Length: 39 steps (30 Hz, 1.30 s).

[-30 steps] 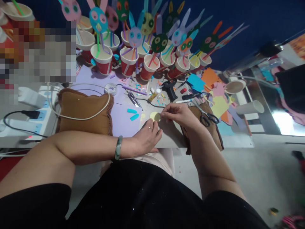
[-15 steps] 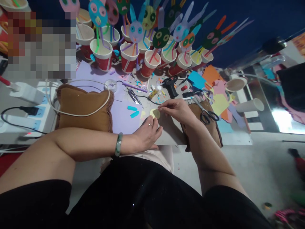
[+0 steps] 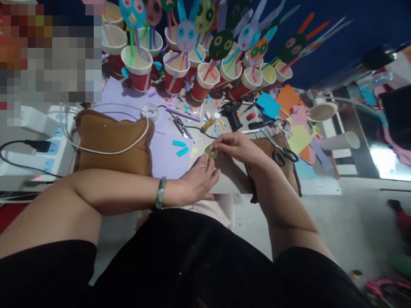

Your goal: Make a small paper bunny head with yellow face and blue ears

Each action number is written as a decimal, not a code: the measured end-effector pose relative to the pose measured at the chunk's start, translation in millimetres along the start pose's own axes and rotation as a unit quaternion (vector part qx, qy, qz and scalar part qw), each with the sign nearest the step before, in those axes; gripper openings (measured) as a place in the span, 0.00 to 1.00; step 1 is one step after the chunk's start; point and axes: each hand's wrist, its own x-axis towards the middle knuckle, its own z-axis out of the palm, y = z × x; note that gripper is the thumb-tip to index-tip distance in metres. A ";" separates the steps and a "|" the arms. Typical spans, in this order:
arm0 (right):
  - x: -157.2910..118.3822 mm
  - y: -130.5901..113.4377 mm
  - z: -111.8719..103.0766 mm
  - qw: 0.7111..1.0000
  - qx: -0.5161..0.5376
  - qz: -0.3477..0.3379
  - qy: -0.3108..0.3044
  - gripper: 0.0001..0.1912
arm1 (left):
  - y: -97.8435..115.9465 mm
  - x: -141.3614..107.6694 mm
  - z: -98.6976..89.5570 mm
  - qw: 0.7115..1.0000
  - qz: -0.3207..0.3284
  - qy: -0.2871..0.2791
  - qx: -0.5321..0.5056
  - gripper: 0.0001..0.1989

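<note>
Touching a yellow disc [image 3: 209, 152]: left hand [image 3: 198, 177] and, apparently, right hand [image 3: 238, 148].

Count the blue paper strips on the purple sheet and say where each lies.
2. The upper strip lies near the right edge of the purple sheet; the lower strip slants below it, closer to the left hand. More could be hidden under that hand.

dark blue wall [image 3: 327, 21] behind | grey floor [image 3: 349, 235] | pale table [image 3: 321, 187] | white glare [image 3: 393, 166] far right
</note>
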 end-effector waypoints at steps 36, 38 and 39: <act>-5.6 -7.8 6.9 0.991 -0.050 -0.070 0.103 0.10 | 1.7 -0.6 8.4 0.999 0.001 0.013 0.045 0.46; -4.1 -7.9 6.3 0.995 -0.050 -0.039 0.083 0.11 | 1.9 -0.5 8.2 0.999 0.000 0.008 0.044 0.45; -3.2 -8.0 6.0 0.996 -0.055 -0.027 0.072 0.11 | 1.8 -0.3 8.0 0.999 0.000 0.006 0.041 0.45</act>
